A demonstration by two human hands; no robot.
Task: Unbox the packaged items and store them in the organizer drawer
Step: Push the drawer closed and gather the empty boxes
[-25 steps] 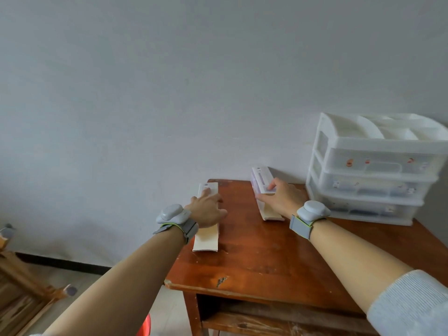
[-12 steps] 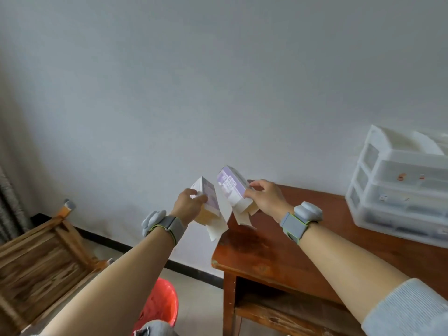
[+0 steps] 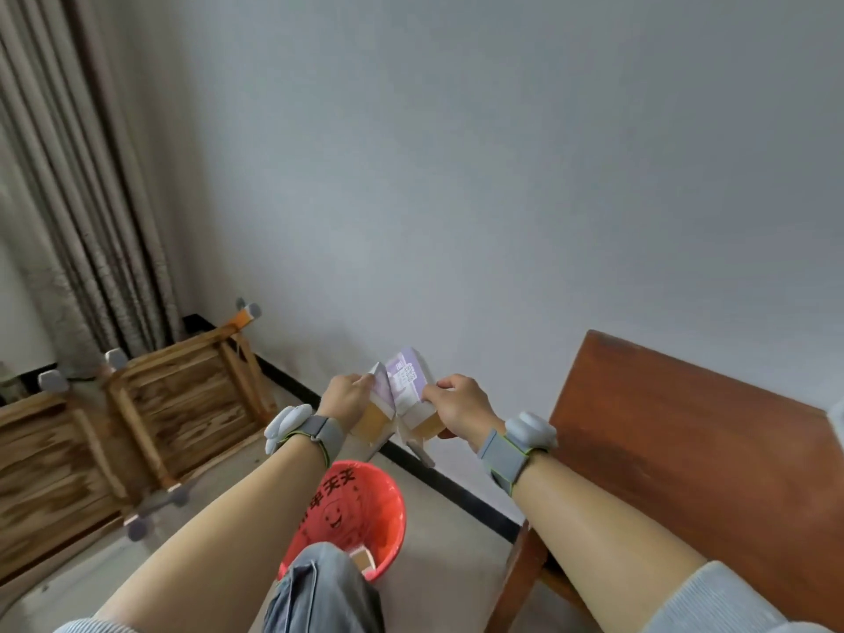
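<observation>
My left hand (image 3: 343, 399) grips a small white and purple carton (image 3: 379, 404) with its flap hanging open. A second carton (image 3: 408, 386), purple-faced with a printed label, is held in my right hand (image 3: 461, 404). Both cartons are side by side and touching, held in the air left of the table, above a red bin (image 3: 351, 504) on the floor. The organizer drawer is almost out of view; only a pale sliver shows at the right edge.
The wooden table (image 3: 685, 436) stands at the right with its corner near my right wrist. Overturned wooden stools (image 3: 137, 413) lie on the floor at left, by a curtain (image 3: 68, 198). My knee (image 3: 319, 591) covers part of the bin.
Both hands lifted the cartons off the table and carried them left, past the table's edge and over the red bin. My view swung left and down, so the organizer left the frame.
</observation>
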